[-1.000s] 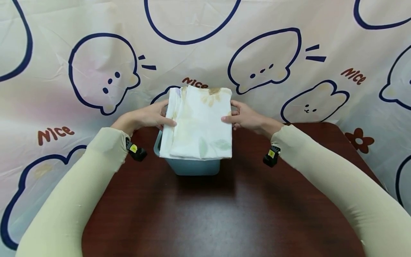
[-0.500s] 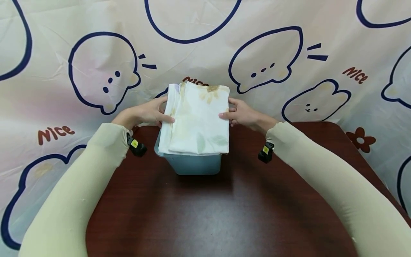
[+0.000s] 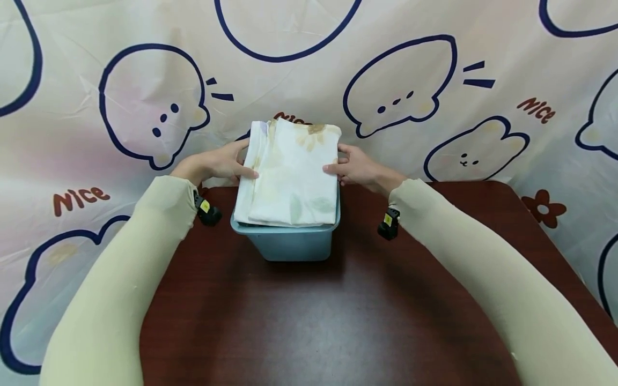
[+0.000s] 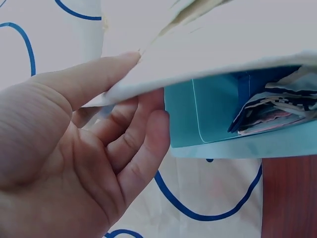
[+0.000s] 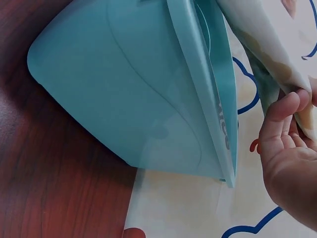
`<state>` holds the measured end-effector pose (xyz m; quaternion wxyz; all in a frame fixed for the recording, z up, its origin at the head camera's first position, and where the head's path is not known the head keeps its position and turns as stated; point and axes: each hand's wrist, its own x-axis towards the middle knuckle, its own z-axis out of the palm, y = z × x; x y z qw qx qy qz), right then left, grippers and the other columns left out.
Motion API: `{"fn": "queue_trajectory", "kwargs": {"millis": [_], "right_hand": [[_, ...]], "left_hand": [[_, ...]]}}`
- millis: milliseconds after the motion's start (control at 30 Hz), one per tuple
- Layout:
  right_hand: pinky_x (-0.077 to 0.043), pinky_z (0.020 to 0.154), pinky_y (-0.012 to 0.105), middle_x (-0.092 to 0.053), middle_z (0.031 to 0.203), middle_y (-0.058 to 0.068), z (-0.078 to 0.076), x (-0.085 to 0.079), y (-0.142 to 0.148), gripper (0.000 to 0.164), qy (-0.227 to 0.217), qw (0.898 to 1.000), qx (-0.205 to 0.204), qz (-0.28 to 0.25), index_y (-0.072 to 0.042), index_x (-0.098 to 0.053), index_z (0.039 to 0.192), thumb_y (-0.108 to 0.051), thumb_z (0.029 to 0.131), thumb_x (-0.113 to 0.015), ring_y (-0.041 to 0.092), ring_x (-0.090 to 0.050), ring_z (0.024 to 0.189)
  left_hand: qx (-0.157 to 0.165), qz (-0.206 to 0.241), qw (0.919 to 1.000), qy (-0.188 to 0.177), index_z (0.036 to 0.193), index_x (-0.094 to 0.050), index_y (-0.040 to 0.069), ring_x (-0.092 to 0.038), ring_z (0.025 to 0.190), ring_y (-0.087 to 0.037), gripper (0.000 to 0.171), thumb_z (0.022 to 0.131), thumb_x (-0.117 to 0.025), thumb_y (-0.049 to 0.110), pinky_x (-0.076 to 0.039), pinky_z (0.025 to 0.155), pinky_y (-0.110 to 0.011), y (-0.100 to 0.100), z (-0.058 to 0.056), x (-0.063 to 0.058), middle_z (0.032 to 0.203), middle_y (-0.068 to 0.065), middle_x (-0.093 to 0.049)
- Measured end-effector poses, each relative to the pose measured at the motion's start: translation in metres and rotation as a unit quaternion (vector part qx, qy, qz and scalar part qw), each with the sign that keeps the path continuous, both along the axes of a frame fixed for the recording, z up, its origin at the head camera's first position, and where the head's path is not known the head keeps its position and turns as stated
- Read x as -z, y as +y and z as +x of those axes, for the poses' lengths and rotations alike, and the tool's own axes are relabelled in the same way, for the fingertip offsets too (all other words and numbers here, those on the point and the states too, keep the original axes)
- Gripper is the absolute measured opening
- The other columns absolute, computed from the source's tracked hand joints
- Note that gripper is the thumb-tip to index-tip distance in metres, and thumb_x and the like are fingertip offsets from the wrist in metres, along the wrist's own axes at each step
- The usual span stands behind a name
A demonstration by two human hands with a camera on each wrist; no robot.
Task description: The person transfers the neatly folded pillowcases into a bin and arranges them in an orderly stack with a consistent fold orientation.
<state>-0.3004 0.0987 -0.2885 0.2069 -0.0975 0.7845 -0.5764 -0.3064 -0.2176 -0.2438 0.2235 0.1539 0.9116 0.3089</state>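
Note:
A folded white cloth (image 3: pixel 294 171) with faded flower and leaf prints lies over the opening of a teal plastic bin (image 3: pixel 294 244). My left hand (image 3: pixel 219 163) pinches its left edge, thumb on top and fingers beneath. At the right edge my right hand (image 3: pixel 359 167) grips the cloth the same way. In the left wrist view the cloth (image 4: pixel 223 54) hangs above the bin's rim, and folded dark-blue and patterned fabric (image 4: pixel 282 101) shows inside. The right wrist view has the bin's side wall (image 5: pixel 133 94) and my right hand (image 5: pixel 292 148) holding the cloth's edge beyond the rim.
The bin stands on a dark reddish-brown table (image 3: pixel 309 316) near its far edge. Behind hangs a pale curtain (image 3: pixel 289 86) with blue cartoon outlines and the word "Nice". Small black cameras sit on both wrists, such as the right wrist camera (image 3: pixel 388 224).
The cloth and both hands have shifted slightly left and up in the head view. The cloth now sits squarely over the bin, with the bin's front and right rim uncovered.

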Motion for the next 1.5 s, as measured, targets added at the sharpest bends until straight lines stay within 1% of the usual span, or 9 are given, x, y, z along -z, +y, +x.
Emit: {"fn": "queue_trajectory", "kwargs": {"millis": [67,167,433,767,867,967,1133,1367,1500], "right_hand": [[-0.046,0.06,0.024,-0.061,0.089,0.002,-0.002,0.0,-0.002,0.074,0.003,1.0,0.003,0.004,-0.022,-0.023,0.161,-0.022,0.1,-0.064,0.013,-0.049,0.064],[-0.047,0.06,0.023,-0.06,0.087,0.001,-0.005,0.001,-0.004,0.072,0.001,1.0,0.009,0.008,-0.022,-0.026,0.161,-0.022,0.1,-0.065,0.013,-0.05,0.063],[-0.048,0.062,0.024,-0.065,0.099,0.004,-0.008,0.004,-0.01,0.071,-0.003,1.0,0.023,0.004,-0.021,-0.026,0.16,-0.02,0.1,-0.064,0.013,-0.051,0.066],[-0.048,0.062,0.026,-0.064,0.09,0.001,-0.014,0.01,-0.011,0.07,-0.012,0.999,0.032,0.002,-0.019,-0.027,0.16,-0.017,0.1,-0.064,0.014,-0.052,0.068],[-0.048,0.064,0.027,-0.063,0.086,0.001,-0.015,0.014,-0.012,0.068,-0.015,0.999,0.03,0.011,-0.018,-0.029,0.159,-0.017,0.1,-0.063,0.015,-0.053,0.07],[-0.047,0.065,0.028,-0.06,0.08,0.0,-0.015,0.018,-0.014,0.064,-0.013,0.999,0.024,0.023,-0.017,-0.032,0.157,-0.017,0.101,-0.063,0.015,-0.052,0.071],[-0.043,0.064,0.029,-0.054,0.07,-0.001,-0.015,0.022,-0.015,0.058,-0.005,0.999,0.02,0.037,-0.016,-0.037,0.152,-0.018,0.1,-0.064,0.015,-0.05,0.068],[-0.039,0.06,0.027,-0.053,0.066,-0.002,-0.015,0.024,-0.015,0.059,-0.003,0.998,0.01,0.061,-0.015,-0.035,0.153,-0.02,0.101,-0.063,0.013,-0.047,0.06],[-0.04,0.057,0.025,-0.053,0.062,-0.001,-0.017,0.026,-0.016,0.059,0.003,0.998,0.002,0.068,-0.012,-0.035,0.152,-0.017,0.101,-0.063,0.012,-0.048,0.056]], "left_hand": [[-0.005,-0.005,1.0,0.001,0.164,-0.003,0.016,-0.07,0.101,-0.028,0.089,0.099,-0.064,0.01,-0.061,0.086,-0.046,0.0,-0.003,0.0,0.14,-0.029,-0.053],[-0.012,-0.013,0.9999,-0.001,0.164,-0.004,0.016,-0.071,0.101,-0.028,0.088,0.099,-0.064,0.009,-0.061,0.085,-0.044,0.001,-0.006,0.001,0.138,-0.029,-0.055],[-0.022,-0.025,0.9994,0.002,0.164,-0.002,0.018,-0.071,0.099,-0.029,0.091,0.099,-0.064,0.011,-0.062,0.083,-0.043,0.003,-0.008,0.003,0.136,-0.029,-0.057],[-0.035,-0.044,0.9984,0.0,0.164,0.007,0.026,-0.063,0.118,-0.042,0.098,0.099,-0.065,0.012,-0.057,0.093,-0.053,0.006,-0.014,0.008,0.15,-0.026,-0.042],[-0.03,-0.042,0.9986,-0.003,0.164,0.005,0.025,-0.06,0.123,-0.045,0.097,0.098,-0.065,0.01,-0.055,0.095,-0.057,0.007,-0.015,0.01,0.153,-0.026,-0.037],[-0.025,-0.041,0.9988,-0.009,0.164,0.002,0.021,-0.057,0.125,-0.046,0.094,0.098,-0.065,0.009,-0.056,0.094,-0.056,0.007,-0.014,0.014,0.154,-0.026,-0.036],[-0.031,-0.045,0.9985,-0.011,0.163,-0.003,0.015,-0.062,0.119,-0.044,0.09,0.098,-0.065,0.011,-0.059,0.089,-0.05,0.007,-0.014,0.022,0.15,-0.027,-0.041],[-0.042,-0.039,0.9982,-0.018,0.164,-0.006,0.016,-0.061,0.119,-0.042,0.089,0.098,-0.066,0.01,-0.06,0.086,-0.048,0.007,-0.014,0.033,0.153,-0.027,-0.039],[-0.05,-0.049,0.9975,-0.012,0.163,-0.012,0.017,-0.064,0.104,-0.033,0.086,0.097,-0.067,0.011,-0.059,0.073,-0.038,0.006,-0.016,0.04,0.147,-0.025,-0.046]]}}
